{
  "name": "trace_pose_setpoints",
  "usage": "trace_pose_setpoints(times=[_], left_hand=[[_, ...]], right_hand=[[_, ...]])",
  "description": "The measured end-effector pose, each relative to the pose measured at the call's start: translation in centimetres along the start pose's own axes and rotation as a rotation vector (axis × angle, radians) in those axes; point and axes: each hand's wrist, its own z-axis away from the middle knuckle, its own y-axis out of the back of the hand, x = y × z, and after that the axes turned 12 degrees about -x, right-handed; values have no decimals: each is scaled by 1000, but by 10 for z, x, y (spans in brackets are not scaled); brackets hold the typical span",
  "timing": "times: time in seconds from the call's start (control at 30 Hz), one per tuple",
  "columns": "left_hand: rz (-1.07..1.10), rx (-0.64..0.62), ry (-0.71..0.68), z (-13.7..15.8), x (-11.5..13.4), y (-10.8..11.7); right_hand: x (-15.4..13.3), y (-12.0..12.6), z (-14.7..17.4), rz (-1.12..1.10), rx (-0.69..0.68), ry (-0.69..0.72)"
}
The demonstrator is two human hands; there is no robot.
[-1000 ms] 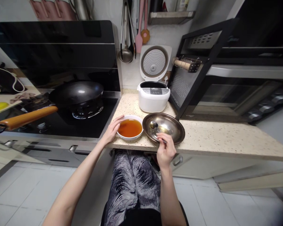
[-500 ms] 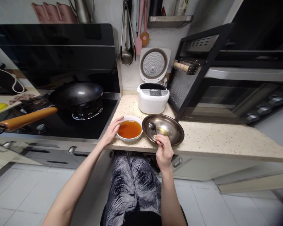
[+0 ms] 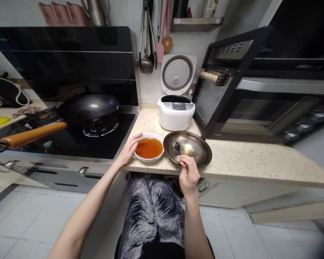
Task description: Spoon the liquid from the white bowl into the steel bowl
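Note:
A white bowl (image 3: pixel 149 160) of orange-brown liquid (image 3: pixel 149 148) stands near the counter's front edge. Against its left rim rests my left hand (image 3: pixel 128 150), fingers stretched out and holding nothing. Just right of it is a shallow metal bowl (image 3: pixel 202 149) with a little yellowish liquid (image 3: pixel 187 151) in the bottom. My right hand (image 3: pixel 189 174) is closed around the handle of a spoon (image 3: pixel 176 146), above that bowl's front rim. The spoon's head is over the inside of the metal bowl; whether it touches the bottom I cannot tell.
Behind the bowls stands a white rice cooker (image 3: pixel 176 117) with its lid raised. A black wok (image 3: pixel 89 108) sits on the stove at left, its wooden handle (image 3: pixel 35 135) pointing toward the front. An oven (image 3: pixel 259 115) is on the right. Utensils such as a ladle (image 3: pixel 145 66) hang on the wall.
The spoon's head has tilted slightly and shifted a little within the metal bowl. My left hand keeps its place at the white bowl; the whole view has moved slightly.

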Motion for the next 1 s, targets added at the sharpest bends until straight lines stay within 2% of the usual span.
trace_pose_setpoints(times=[0.17, 0.37, 0.47, 0.6, 0.77, 1.0], left_hand=[[6, 1, 3, 1, -2, -1], [16, 8, -14, 1, -7, -2], [18, 7, -11, 0, -6, -2], [21, 8, -9, 0, -5, -3], [25, 11, -4, 0, -4, -4], [45, 14, -9, 0, -1, -3]], right_hand=[[-2, -1, -1, 3, 11, -12], [-14, -8, -2, -18, 190, -68], [-23, -15, -1, -92, 225, -87], [-33, -28, 0, -213, 183, -77], [-40, -45, 1, -270, 44, -33], [-39, -57, 4, -282, -40, -100]])
